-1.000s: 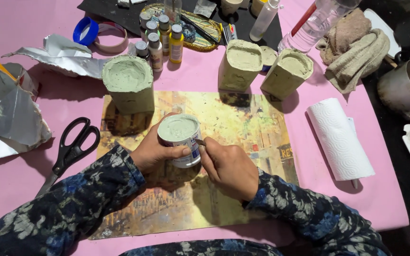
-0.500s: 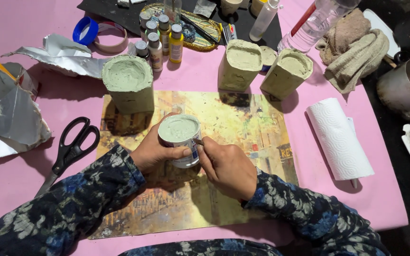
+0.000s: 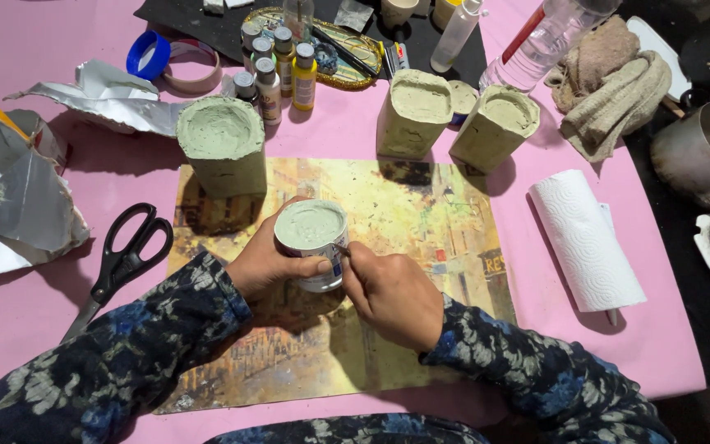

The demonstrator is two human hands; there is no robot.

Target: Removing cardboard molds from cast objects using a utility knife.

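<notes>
Left hand [image 3: 269,263] is wrapped around the side of a small round cup [image 3: 312,242], gripping it firmly; the cup's top is coated in pale green paste. Right hand [image 3: 392,296] is closed on a thin tool whose tip meets the cup's right wall just under the rim; the tool itself is mostly hidden by the fingers, so its kind cannot be told. The cup rests on a printed yellow-brown paper mat [image 3: 421,222], near the mat's middle.

Judgement: the work in hand looks like spreading or trimming paste along the cup's edge. It would go best with the left hand turning the cup slowly while the right hand keeps the tool steady and light, so the coating stays even and the mat catches drips.

Beyond the cup, at the mat's far left corner, stands a taller green-coated block [image 3: 222,144]. Two more coated blocks [image 3: 414,111] stand just past the mat's far edge, one leaning. Left of the mat lie black scissors [image 3: 121,259] on the pink tabletop [image 3: 675,345], with crumpled foil [image 3: 10,197] further left. Right of the mat lies a paper towel roll [image 3: 585,238]. Well beyond the cup, small paint bottles [image 3: 277,70] cluster beside a tape ring [image 3: 195,70].
</notes>
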